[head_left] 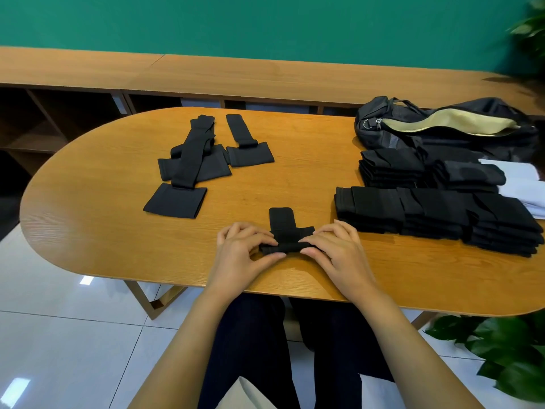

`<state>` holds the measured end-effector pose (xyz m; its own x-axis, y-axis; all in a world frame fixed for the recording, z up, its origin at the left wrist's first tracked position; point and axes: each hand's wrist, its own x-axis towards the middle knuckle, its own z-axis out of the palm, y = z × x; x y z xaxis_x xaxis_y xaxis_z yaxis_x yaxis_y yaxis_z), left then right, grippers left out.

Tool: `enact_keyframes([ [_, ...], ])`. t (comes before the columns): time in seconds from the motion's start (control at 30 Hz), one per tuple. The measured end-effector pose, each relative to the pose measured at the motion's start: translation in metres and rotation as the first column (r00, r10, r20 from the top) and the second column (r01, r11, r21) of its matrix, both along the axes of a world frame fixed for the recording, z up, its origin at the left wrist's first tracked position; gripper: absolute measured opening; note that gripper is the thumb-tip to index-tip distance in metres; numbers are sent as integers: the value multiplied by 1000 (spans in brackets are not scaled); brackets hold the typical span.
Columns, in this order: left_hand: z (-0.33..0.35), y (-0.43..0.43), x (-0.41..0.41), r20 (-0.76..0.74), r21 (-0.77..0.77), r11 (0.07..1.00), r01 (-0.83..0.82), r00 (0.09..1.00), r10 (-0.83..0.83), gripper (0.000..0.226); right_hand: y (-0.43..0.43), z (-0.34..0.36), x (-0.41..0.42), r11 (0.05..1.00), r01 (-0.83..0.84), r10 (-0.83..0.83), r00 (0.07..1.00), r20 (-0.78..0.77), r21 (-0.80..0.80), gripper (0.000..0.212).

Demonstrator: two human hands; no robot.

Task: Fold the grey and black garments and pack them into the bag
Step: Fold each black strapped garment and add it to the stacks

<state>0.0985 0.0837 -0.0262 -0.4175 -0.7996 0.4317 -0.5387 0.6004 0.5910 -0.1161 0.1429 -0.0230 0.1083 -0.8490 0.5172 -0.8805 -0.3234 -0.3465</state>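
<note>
Left hand (241, 249), right hand (336, 249): a pinch at each end of the black, part-rolled, T-shaped garment (281, 221).

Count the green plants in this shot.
2. One plant in the upper right corner; a second plant at the lower right, below the table edge. The frame crops both.

A small black garment (281, 222) lies at the near edge of the table (298, 178). It is T-shaped, with its strap pointing away. Its near side is rolled into a thick fold, held at each end in the grip of the left hand (241, 249) and the right hand (334, 249). Far to the left lie the unfolded black pieces (188, 163), flat, some overlapping. At the right sit the folded stacks (436, 219) in neat rows. Behind them rests the black bag (413, 137), zip open, pale lining showing.
</note>
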Motion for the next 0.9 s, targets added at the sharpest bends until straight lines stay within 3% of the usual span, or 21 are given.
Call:
enact_keyframes([
  [0.5,1,-1,1,-75,43,998,-48,996,52,37,-1,0,-1,995,91,-88,994,57,-47,36],
  [0.77,-4,-2,3,-68,16,995,-96,993,97,53,2,7,1,989,148,-145,979,145,-7,40],
  [0.9,0,-1,2,-103,36,991,-130,986,133,50,3,7,3,986,163,-159,983,96,-30,21],
])
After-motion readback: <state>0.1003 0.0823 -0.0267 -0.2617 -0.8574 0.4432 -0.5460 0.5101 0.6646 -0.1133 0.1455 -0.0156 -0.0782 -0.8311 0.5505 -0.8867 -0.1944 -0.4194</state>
